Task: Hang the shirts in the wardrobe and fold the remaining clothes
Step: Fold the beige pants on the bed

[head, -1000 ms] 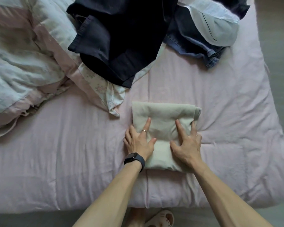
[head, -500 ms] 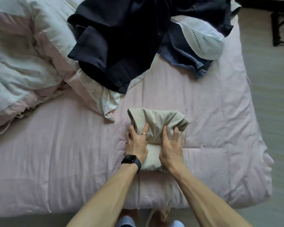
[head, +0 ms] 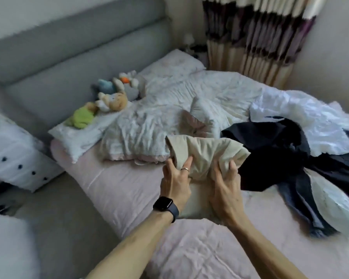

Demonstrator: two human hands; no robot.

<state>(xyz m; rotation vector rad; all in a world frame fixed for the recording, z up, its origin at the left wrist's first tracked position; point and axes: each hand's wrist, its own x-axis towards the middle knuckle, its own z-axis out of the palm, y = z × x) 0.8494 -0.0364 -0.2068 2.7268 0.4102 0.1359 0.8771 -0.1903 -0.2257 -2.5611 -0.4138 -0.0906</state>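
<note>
Beige folded garment [head: 206, 152] is now lifted off the pink sheet [head: 119, 188] and held in both hands above the near side of the bed. A second ago it lay flat there as a neat rectangle under spread fingers. The left hand [head: 175, 182], with a ring and a dark smartwatch [head: 165, 205] at the wrist, curls its fingers round the left part of the bundle. The right hand [head: 224, 186] clutches the right part, fingers dug into the cloth. The view has also swung from straight down at the sheet toward the head of the bed. I judge that this piece is folded and is being carried to a resting place, which is not in view. The squeeze has rumpled the upper layer, so the fold may slacken.

Just right of the bundle lies a heap of dark clothes [head: 270, 150]; whether they touch I cannot tell. Behind it is a white garment [head: 302, 117], and nearer the edge a denim piece [head: 302, 198]; all of these are still unsorted. Beyond the hands sit a rumpled duvet [head: 159, 117], plush toys [head: 109, 99] along a grey headboard [head: 69, 47], and a striped curtain [head: 256, 37].
</note>
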